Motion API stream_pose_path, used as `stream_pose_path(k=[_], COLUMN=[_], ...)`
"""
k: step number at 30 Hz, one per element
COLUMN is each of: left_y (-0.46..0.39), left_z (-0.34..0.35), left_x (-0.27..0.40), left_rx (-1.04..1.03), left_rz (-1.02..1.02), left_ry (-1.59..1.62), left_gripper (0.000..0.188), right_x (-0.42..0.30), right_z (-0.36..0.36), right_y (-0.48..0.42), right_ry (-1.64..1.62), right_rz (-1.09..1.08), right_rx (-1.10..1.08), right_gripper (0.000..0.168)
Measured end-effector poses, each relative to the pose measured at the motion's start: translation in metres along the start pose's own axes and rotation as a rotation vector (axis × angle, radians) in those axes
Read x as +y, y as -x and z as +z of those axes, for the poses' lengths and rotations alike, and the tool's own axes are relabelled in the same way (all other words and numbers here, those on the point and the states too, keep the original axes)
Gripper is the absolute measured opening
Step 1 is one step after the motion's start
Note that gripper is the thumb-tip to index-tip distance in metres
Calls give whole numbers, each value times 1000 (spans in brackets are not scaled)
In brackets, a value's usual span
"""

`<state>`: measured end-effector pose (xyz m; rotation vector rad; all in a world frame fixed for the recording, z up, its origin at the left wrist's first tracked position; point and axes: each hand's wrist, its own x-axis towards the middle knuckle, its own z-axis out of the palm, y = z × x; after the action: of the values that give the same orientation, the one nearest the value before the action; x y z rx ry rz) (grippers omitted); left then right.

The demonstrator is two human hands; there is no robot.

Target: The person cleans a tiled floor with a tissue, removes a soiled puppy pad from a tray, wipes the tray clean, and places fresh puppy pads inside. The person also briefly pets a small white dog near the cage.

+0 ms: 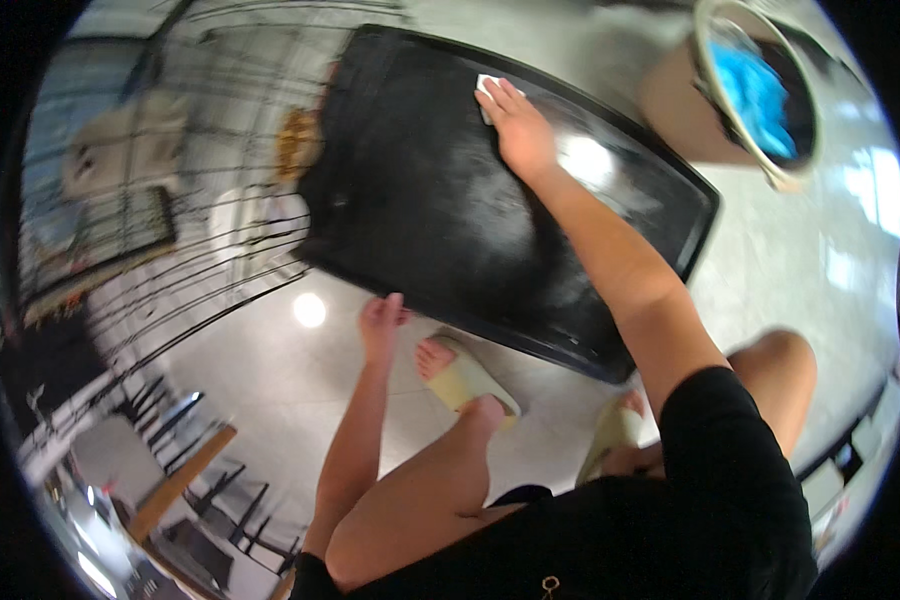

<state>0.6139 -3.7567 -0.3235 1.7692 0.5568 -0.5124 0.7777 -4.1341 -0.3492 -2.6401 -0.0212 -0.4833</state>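
Note:
A large black plastic tray (420,187) with a raised rim spreads out before me, its surface streaked with shiny, wet-looking patches. My right hand (523,131) presses flat on it near the far rim, fingers over a small white wipe or cloth (487,84). Most of that wipe is hidden under the fingers. At the tray's near left edge, my left hand (381,315) grips the rim (352,285) between thumb and fingers.
A black wire cage (217,225) adjoins the tray's left end. To the upper right stands a bin (690,112) holding a blue plastic bag (754,97). My slippered feet (465,382) are close to the near rim. A wooden-edged table (184,480) and chairs appear lower left.

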Motion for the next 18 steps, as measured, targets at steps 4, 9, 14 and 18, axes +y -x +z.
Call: stream_pose_path(k=[4, 9, 14, 18], left_y=[-4, -4, -9, -14], left_z=[-9, -4, -7, -10], left_x=[0, 8, 5, -2], left_rx=[-56, -45, -50, -65], left_rz=[2, -4, 19, 23], left_ry=[2, -20, -3, 5], left_gripper=[30, 31, 31, 31], right_x=[59, 107, 108, 77], right_z=[-63, -127, -118, -50], right_y=[79, 187, 221, 146], right_ry=[69, 244, 369, 283], right_rz=[235, 564, 849, 742], right_rx=[53, 63, 247, 548], right_gripper=[50, 58, 55, 49])
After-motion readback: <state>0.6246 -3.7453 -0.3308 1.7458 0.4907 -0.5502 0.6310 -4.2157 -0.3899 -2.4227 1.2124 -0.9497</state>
